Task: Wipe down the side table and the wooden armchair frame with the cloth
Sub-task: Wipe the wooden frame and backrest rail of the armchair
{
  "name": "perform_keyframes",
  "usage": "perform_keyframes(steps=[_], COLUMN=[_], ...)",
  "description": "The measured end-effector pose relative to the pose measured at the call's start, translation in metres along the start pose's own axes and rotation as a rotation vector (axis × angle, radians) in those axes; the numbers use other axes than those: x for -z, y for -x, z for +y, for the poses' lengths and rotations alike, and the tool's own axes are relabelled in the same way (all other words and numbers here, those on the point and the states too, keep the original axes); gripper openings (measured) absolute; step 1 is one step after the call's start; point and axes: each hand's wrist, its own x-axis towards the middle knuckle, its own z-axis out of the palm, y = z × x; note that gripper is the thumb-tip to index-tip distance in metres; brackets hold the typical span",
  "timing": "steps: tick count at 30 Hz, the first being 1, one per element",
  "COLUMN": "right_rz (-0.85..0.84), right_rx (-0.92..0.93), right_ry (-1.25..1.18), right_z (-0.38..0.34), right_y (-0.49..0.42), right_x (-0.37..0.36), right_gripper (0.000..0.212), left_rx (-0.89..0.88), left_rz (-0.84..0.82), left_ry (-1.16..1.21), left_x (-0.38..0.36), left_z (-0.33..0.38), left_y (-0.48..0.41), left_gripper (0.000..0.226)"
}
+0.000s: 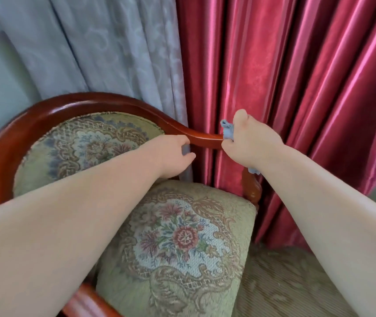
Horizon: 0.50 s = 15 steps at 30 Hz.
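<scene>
Armchair frame (72, 104): glossy red-brown wood, curving round the oval back and dipping to a low rail on the right. Both my hands are on that rail.

Left hand (173, 154): curled round the rail where it drops from the back, fingers hooked over the top edge, thumb underneath on the near side. It holds the bare wood.

Right hand (251, 143): just right of the left, closed in a fist round the cloth (227, 130) and the rail together. The cloth is pale blue; one tuft sticks out on the left side of the fist against the wood, and another scrap hangs out below the wrist. My fingertips are hidden behind the rail.

A short stretch of bare rail shows between the two hands.

Carved arm post (252, 187): below my right wrist, running down to the right corner of the seat.

Seat cushion (182, 236): green floral tapestry, under my forearms. The back pad (86, 145) has the same pattern, to the left.

Behind the chair: grey-blue curtain (113, 53) on the left, shiny red curtain (296, 88) on the right, touching the rail. Ribbed greenish carpet (285, 287) at near right.
</scene>
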Motion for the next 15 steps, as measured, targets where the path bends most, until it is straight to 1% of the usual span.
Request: perform_keyframes(steps=[3, 6, 10, 15], right_rz=[0.002, -0.013, -0.11, -0.218], right_rx=[0.082, 0.183, 0.317, 0.453], right_ry=[0.024, -0.038, -0.124, -0.174], right_z=[-0.034, -0.078, -0.146, -0.239], right_y=[0.007, 0.014, 0.025, 0.043], right_x=[0.006, 0.008, 0.008, 0.0], right_gripper=[0.032, 0.03, 0.023, 0.028], left_rx=[0.069, 0.141, 0.247, 0.41], left_rz=[0.012, 0.029, 0.062, 0.071], left_ry=[-0.015, -0.019, -0.039, -0.037], left_x=[0.025, 0.044, 0.063, 0.073], left_z=[-0.023, -0.049, -0.081, -0.134], left_y=[0.038, 0.083, 0.147, 0.231], left_gripper=[0.06, 0.061, 0.06, 0.061])
